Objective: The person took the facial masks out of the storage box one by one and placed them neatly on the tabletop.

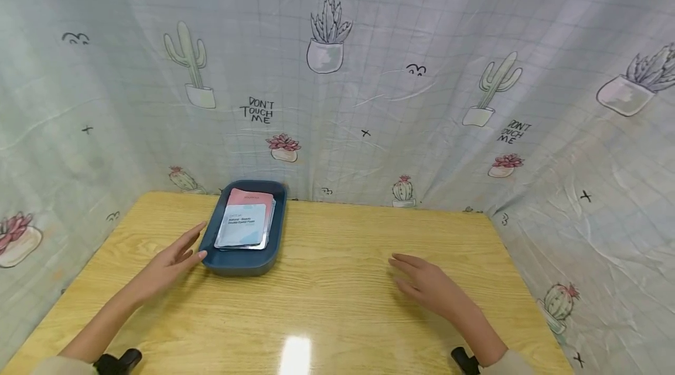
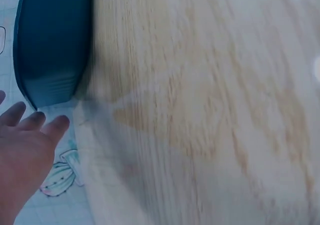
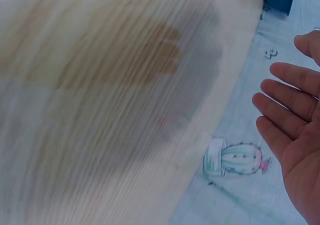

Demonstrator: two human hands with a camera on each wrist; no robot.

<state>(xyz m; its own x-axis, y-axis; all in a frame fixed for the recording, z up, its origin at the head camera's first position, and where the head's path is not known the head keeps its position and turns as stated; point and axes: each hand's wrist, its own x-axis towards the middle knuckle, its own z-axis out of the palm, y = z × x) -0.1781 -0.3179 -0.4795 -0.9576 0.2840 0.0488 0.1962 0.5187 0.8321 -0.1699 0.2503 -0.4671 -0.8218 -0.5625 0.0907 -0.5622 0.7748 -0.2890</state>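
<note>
A dark blue tray (image 1: 242,269) stands at the back left of the table. Inside it lie flat packets: a light blue and white one (image 1: 242,225) on top, a pink one (image 1: 252,197) partly under it, and silver edges below. My left hand (image 1: 171,261) is at the tray's left side, fingers extended, fingertips right by the rim. In the left wrist view the same hand (image 2: 25,155) appears beside the tray's wall (image 2: 55,50). My right hand (image 1: 427,284) hovers over the right half of the table, fingers straight and holding nothing; its palm (image 3: 305,150) shows in the right wrist view.
The table (image 1: 337,304) has a light wood grain, with a bright reflection near its front. A curtain (image 1: 337,99) printed with cacti hangs behind it and along both sides. A dark strap (image 1: 118,361) is around the left wrist, another (image 1: 465,359) around the right.
</note>
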